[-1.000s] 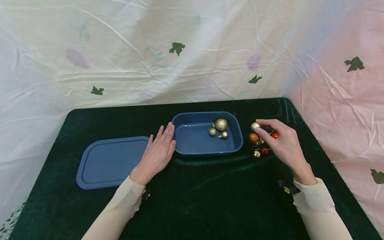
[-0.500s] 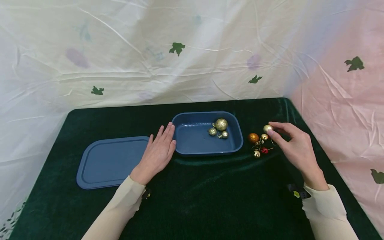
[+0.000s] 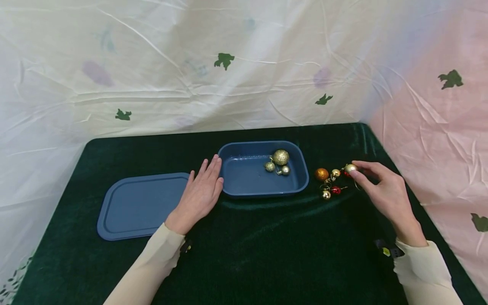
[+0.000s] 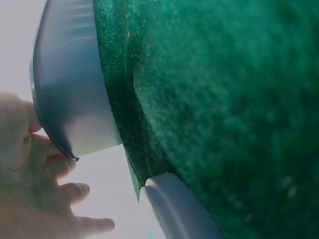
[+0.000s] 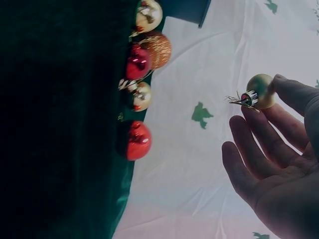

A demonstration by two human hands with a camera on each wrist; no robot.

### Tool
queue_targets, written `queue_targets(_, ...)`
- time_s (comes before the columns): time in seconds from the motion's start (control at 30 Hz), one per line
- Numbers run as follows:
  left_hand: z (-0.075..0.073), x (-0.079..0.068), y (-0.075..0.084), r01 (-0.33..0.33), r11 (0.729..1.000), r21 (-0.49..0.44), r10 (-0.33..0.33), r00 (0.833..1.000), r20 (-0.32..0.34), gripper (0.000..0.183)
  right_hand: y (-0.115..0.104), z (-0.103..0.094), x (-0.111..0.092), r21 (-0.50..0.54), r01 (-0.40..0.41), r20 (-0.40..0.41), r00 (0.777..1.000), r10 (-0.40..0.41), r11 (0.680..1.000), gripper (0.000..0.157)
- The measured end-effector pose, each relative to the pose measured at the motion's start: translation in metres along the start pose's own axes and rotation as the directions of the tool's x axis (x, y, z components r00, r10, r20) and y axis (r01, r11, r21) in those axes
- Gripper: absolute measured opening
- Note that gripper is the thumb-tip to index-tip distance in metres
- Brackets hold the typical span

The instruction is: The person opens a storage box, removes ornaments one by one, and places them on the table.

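Observation:
Between thumb and fingertips my right hand [image 3: 386, 192] pinches a matte gold bauble [image 5: 261, 90], its metal cap and wire loop showing in the right wrist view. It is held above the table, close to a small pile: an orange glitter bauble [image 3: 321, 174], shiny gold ones [image 3: 326, 195] and red ones [image 5: 138, 140]. My left hand [image 3: 196, 192] lies with straight fingers against the left wall of the blue box [image 3: 244, 188]. Inside the box, toward its right side, rest a large gold glitter bauble [image 3: 281, 157] and two smaller gold ones [image 3: 270, 166].
A flat blue lid [image 3: 141, 207] lies left of the box, partly behind my left hand. Dark green velvet cloth [image 3: 267, 245] covers the table. A white curtain [image 3: 171, 76] hangs behind, with a pinkish one [image 3: 431, 110] on the right.
My right hand has moved right and slightly toward me with the matte gold bauble, uncovering a shiny gold bauble in the pile. The left hand has stayed still.

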State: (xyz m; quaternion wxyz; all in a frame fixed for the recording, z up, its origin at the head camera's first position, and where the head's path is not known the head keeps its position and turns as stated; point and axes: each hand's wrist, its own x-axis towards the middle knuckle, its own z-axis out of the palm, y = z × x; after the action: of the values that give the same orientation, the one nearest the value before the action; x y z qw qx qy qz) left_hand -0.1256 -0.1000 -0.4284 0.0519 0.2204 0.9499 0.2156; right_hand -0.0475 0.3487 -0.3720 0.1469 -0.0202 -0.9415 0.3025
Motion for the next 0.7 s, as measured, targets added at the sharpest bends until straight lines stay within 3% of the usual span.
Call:
queue_targets(0.33,0.000,0.000,-0.001,-0.002,1.000,0.002,0.002,1.000,0.002,0.061,0.016,0.002,-0.002,-0.047,-0.001,0.034,0.999,0.002,0.999,0.035)
queue_targets(0.7,0.000,0.000,-0.001,-0.003,1.000,-0.005,0.003,1.000,-0.001,0.061,0.037,0.007,-0.004,-0.072,-0.016,0.125,0.992,0.025,0.997,0.036)
